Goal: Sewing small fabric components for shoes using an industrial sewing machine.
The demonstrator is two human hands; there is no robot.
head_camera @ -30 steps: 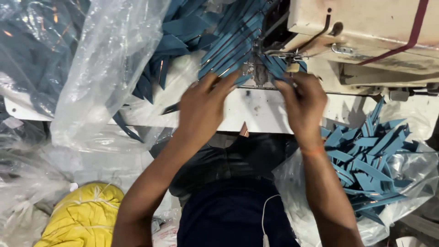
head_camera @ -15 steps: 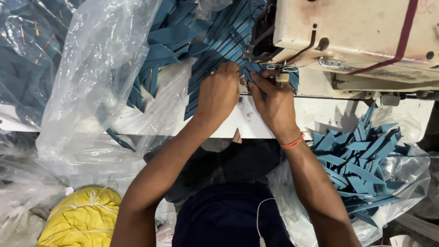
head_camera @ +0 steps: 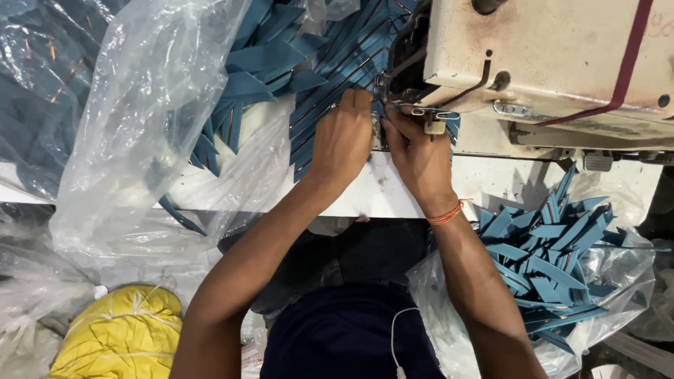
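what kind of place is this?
Likely a garment sewing workshop: an industrial sewing machine, both hands at its needle area, and clear plastic bags full of cut blue fabric strips.
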